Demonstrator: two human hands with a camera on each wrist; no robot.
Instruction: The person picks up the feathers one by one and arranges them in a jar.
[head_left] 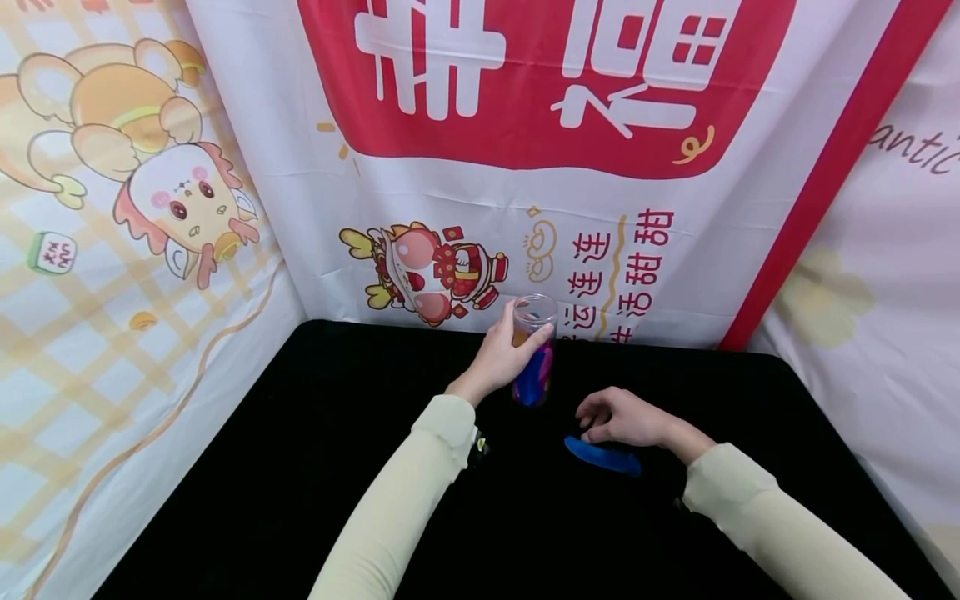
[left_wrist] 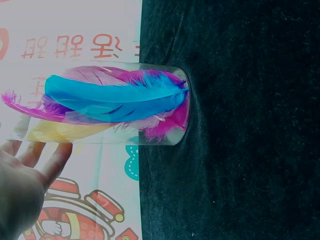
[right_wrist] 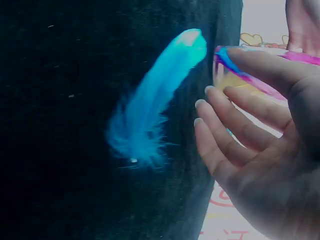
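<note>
A clear cylindrical jar [head_left: 536, 312] stands upright near the back of the black table, holding several feathers in blue, magenta, purple and yellow [left_wrist: 115, 97]. My left hand [head_left: 498, 354] grips it from the left near the top, thumb on the near side and fingers behind. A single blue feather [head_left: 603, 457] lies on the black cloth to the right of the jar. Just behind that feather hovers my right hand [head_left: 628, 417], its fingers loosely bent and nothing between them. In the right wrist view a gap separates the fingertips from the loose feather [right_wrist: 155, 100].
Black cloth [head_left: 300, 467] covers the table. Behind it hangs a white and red printed curtain [head_left: 420, 183], close to the jar. Another printed curtain [head_left: 97, 333] borders the left side, and a pale one [head_left: 870, 275] the right.
</note>
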